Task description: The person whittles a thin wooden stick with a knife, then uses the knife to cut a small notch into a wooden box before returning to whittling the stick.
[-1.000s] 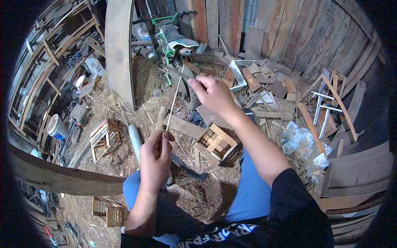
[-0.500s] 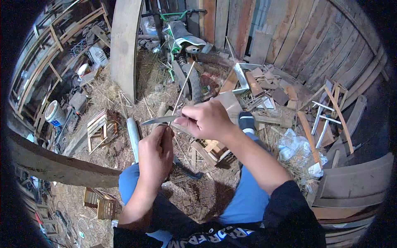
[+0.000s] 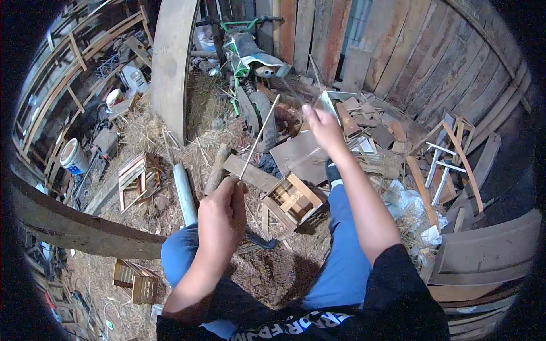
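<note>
ahead of you, the motorbike (image 3: 257, 63) stands against the boards, the largest thing near your work. nearer, the slatted wooden crate (image 3: 278, 212) sits on the littered ground between your legs, and its opening, partly covered by your right forearm half a second ago, is back in view. a short log (image 3: 216, 170) lies just beyond your left fist. your left hand (image 3: 223, 209) has barely moved: it is closed tight around the stick's lower end. your right hand (image 3: 324, 129) has swung out and forward, fingers wrapped round a handle you can't see. its knife (image 3: 294, 93), blurred by motion, lay across the stick then; now it is well apart from it. thinnest of all, the stick (image 3: 260, 137) slants up and away from your fist, so you seem to be between strokes, nothing being cut.
</note>
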Demonstrator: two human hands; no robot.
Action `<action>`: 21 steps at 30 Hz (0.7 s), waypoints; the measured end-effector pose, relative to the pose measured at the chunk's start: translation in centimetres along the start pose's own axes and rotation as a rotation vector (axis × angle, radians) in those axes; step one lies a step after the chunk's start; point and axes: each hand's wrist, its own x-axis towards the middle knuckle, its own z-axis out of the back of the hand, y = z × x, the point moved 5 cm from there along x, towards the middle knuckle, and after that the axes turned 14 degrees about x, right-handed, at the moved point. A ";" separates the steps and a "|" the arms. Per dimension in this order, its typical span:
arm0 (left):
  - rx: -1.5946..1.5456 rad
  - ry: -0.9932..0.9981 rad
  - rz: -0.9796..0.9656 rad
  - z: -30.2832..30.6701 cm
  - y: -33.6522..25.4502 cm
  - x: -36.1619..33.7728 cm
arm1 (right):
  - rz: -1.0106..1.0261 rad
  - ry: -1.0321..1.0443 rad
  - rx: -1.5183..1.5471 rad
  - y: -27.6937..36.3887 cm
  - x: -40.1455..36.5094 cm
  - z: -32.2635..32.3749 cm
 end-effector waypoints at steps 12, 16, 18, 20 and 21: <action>-0.133 0.062 0.012 -1.7 0.0 0.2 | 0.133 0.142 -0.138 4.4 -3.2 -2.6; -0.116 0.068 0.063 -1.2 0.5 0.4 | 0.368 0.352 -0.130 7.7 -6.4 -5.5; -0.148 0.021 0.065 -0.8 0.5 0.4 | 0.469 0.374 -0.165 8.6 -7.1 -6.2; -0.087 0.079 0.108 -0.3 0.6 0.5 | 0.333 0.310 -0.212 7.8 -5.5 -5.1; -0.061 0.111 0.133 -0.3 0.7 0.3 | 0.262 0.281 -0.239 7.3 -4.5 -4.4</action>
